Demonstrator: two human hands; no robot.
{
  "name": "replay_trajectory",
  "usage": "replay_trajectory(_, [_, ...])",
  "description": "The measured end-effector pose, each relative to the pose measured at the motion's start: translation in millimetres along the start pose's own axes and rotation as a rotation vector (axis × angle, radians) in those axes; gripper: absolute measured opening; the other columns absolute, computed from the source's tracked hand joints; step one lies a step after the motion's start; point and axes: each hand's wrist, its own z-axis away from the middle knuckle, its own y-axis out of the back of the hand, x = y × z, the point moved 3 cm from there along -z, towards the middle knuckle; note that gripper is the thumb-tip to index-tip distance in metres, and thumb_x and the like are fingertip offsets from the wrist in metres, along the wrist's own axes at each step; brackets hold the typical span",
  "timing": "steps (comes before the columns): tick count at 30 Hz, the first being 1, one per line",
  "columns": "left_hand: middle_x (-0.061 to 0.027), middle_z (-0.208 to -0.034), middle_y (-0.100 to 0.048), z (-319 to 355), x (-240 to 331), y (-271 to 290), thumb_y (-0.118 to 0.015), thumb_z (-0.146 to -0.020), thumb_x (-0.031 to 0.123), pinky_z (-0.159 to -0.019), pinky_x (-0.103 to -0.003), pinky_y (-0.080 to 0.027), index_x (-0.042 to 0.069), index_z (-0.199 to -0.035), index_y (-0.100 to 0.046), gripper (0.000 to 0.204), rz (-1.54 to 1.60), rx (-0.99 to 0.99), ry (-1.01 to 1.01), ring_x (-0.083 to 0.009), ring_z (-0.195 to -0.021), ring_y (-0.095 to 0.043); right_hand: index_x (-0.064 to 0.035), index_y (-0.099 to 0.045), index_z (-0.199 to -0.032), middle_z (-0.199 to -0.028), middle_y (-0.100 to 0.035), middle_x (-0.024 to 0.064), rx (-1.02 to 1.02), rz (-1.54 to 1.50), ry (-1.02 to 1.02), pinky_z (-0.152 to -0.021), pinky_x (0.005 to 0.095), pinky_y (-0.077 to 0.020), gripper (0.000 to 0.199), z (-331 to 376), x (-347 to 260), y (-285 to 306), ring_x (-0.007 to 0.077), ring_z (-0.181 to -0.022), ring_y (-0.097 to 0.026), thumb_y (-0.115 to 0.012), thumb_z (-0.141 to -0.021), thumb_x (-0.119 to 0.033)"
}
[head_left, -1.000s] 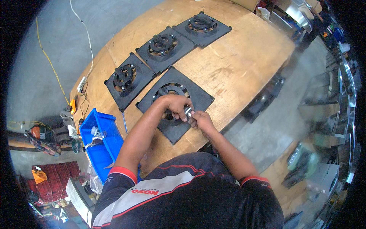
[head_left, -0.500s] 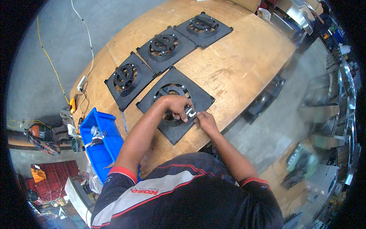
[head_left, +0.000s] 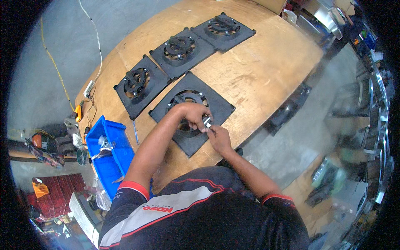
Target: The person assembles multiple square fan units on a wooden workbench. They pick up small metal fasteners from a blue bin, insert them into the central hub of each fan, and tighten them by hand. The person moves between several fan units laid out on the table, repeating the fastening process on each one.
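Observation:
A black square plate with a round slotted opening (head_left: 183, 143) lies on the table in front of me, its corners pointing near and far. Over the near right part of its ring, my left hand (head_left: 195, 116) is closed on a small white and silvery piece (head_left: 207, 121) whose exact kind I cannot make out. From the right, my right hand (head_left: 219, 138) meets it with thumb and forefinger pinched at the piece's lower end. Fingers partly cover the piece and the ring beneath.
Three similar black plates (head_left: 143, 87) form a slanting row farther off on the wooden table (head_left: 258, 79). A blue bin (head_left: 109, 125) holding small parts stands by my left arm. A thin blue-handled tool (head_left: 136, 132) lies beside it. Cords and a power strip (head_left: 88, 89) sit at the left edge.
My right hand has moved left and slightly down, closer to my left hand, its fingers more curled. My left hand and the plates stay in place.

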Motion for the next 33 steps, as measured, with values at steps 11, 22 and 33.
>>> replay_trajectory(11, [-0.009, -0.083, -0.071, 9.4, 5.8, -2.7, -0.088, -0.073, 0.016, -0.055, -0.031, -0.054, 0.003, -0.13, -0.059, 0.065, -0.042, 0.056, -0.01, -0.0174, -0.064, -0.067, 0.0005, -0.068, -0.095, -0.079, -0.069, 0.0154, 0.004, -0.288, -0.3, -0.067, 0.0406, -0.0506, 0.026, -6.4, 24.0, 23.7, 0.0279, -0.071, -0.066, -0.062, -0.093, -0.025])
replay_trajectory(22, [-0.0092, -0.093, -0.07, 11.0, -4.1, -8.0, -0.086, -0.074, 0.017, -0.059, -0.033, -0.055, 0.006, -0.131, -0.059, 0.064, -0.02, 0.163, -0.126, -0.017, -0.066, -0.068, 0.0004, -0.065, -0.093, -0.091, -0.068, 0.0254, 0.085, 0.055, -0.025, -0.075, 0.0505, -0.0511, 0.029, -12.2, -10.1, 50.1, 0.0445, -0.089, -0.066, -0.055, -0.093, -0.027])
replay_trajectory(33, [-0.0128, -0.112, -0.068, 18.1, -40.1, -48.1, -0.082, -0.081, 0.026, -0.067, -0.033, -0.056, 0.005, -0.127, -0.063, 0.054, -0.061, 0.977, -0.507, -0.0191, -0.081, -0.07, 0.0025, -0.066, -0.099, -0.1, -0.065, 0.0288, -0.627, 0.193, 0.136, -0.085, 0.05, -0.0492, 0.032, 15.0, -82.7, 50.0, 0.0471, -0.097, -0.062, -0.056, -0.091, -0.027])
